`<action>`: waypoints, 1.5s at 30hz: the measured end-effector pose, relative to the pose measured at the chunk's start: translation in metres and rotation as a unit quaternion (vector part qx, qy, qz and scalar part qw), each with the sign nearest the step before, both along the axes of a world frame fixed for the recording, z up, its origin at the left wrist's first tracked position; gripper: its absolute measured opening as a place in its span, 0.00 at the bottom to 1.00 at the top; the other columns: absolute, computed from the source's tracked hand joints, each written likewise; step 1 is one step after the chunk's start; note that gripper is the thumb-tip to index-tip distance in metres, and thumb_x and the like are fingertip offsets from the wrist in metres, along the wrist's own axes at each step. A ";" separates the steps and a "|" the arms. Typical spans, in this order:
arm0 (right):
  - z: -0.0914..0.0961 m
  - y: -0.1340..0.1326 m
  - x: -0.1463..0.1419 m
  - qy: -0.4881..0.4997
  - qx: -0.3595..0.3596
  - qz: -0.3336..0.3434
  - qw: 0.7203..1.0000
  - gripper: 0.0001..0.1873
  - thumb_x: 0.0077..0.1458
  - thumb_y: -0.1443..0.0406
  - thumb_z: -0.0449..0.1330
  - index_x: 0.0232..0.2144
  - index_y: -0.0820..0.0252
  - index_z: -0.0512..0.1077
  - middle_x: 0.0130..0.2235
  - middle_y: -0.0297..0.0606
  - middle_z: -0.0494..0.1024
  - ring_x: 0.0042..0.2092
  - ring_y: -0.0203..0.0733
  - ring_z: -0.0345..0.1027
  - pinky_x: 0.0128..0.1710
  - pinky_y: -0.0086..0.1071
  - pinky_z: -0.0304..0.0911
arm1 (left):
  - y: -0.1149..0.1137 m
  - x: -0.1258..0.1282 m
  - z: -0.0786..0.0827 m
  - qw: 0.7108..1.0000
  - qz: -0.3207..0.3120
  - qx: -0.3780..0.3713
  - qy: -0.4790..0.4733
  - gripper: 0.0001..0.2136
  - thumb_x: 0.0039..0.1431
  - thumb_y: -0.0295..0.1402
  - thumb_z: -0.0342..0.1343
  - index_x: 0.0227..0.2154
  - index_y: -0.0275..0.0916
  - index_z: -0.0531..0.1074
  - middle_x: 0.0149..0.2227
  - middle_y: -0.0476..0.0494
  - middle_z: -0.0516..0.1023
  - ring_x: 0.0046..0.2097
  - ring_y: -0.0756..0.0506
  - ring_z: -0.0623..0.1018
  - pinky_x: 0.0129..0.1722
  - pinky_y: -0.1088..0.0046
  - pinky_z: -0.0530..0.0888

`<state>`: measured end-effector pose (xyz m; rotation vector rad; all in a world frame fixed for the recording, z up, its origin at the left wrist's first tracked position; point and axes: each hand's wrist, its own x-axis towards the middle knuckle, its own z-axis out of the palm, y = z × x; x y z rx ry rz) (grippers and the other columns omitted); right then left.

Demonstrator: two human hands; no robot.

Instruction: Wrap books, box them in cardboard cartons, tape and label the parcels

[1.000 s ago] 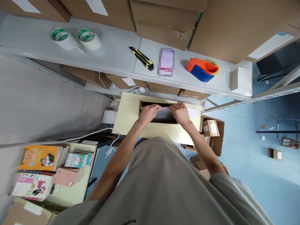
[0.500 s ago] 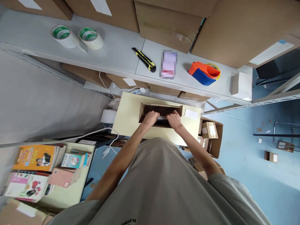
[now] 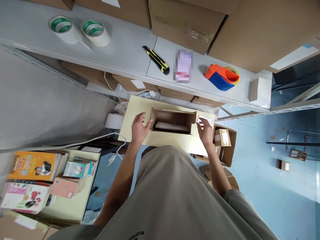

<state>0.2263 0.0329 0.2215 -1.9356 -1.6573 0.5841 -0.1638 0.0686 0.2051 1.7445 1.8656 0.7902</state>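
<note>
While the box (image 3: pixel 180 116) stands open on the table (image 3: pixel 136 104), a pale packet (image 3: pixel 172 126) lies inside it. Left hand (image 3: pixel 140 129), fingers spread, at box's left end; right hand (image 3: pixel 205 132), also spread, by the label (image 3: pixel 209 120); contact unclear.

open carton (image 3: pixel 172 116): matt cardboard | tabletop (image 3: pixel 163 138): smooth, faint sheen | far tape dispenser (image 3: pixel 220 79): smooth plastic | far utility knife (image 3: pixel 158 62): glossy plastic | right floor (image 3: pixel 260 186): smooth, glossy | near shirt (image 3: pixel 172 190): matt cloth
</note>
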 end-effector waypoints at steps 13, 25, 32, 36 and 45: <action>-0.016 0.086 -0.018 -0.041 -0.031 -0.063 0.997 0.23 0.76 0.47 0.62 0.53 0.59 0.81 0.51 0.52 0.89 0.49 0.57 0.85 0.56 0.47 0.77 | -0.006 0.014 -0.004 0.994 -0.101 -0.048 0.022 0.19 0.71 0.28 0.62 0.62 0.43 0.82 0.68 0.34 0.80 0.67 0.32 0.84 0.71 0.51 0.82; -0.026 0.076 -0.023 0.064 -0.183 0.008 0.981 0.30 0.83 0.42 0.52 0.66 0.59 0.73 0.40 0.42 0.90 0.43 0.53 0.88 0.54 0.42 0.78 | -0.023 0.025 -0.018 0.969 -0.211 -0.125 0.005 0.20 0.79 0.49 0.60 0.61 0.44 0.83 0.64 0.35 0.86 0.66 0.32 0.84 0.71 0.55 0.80; -0.041 0.054 -0.012 0.060 -0.140 0.015 0.988 0.33 0.79 0.41 0.55 0.61 0.58 0.85 0.53 0.50 0.86 0.44 0.49 0.85 0.55 0.46 0.81 | -0.002 0.037 -0.041 0.998 -0.033 -0.050 0.019 0.34 0.71 0.44 0.72 0.73 0.37 0.70 0.68 0.23 0.77 0.68 0.29 0.81 0.69 0.50 0.80; -0.052 0.043 -0.013 0.071 -0.122 0.006 0.990 0.30 0.74 0.45 0.64 0.64 0.57 0.85 0.63 0.54 0.80 0.52 0.50 0.84 0.55 0.46 0.84 | 0.011 0.035 -0.052 0.998 -0.048 -0.033 0.017 0.18 0.71 0.35 0.70 0.61 0.43 0.81 0.65 0.30 0.76 0.68 0.30 0.81 0.71 0.49 0.80; -0.074 0.015 -0.030 0.170 -0.139 -0.112 0.969 0.29 0.72 0.50 0.66 0.67 0.56 0.84 0.57 0.42 0.92 0.59 0.56 0.87 0.57 0.41 0.81 | 0.026 0.028 -0.064 0.993 0.030 -0.070 -0.095 0.09 0.73 0.35 0.63 0.47 0.41 0.87 0.54 0.36 0.86 0.52 0.40 0.87 0.60 0.62 0.86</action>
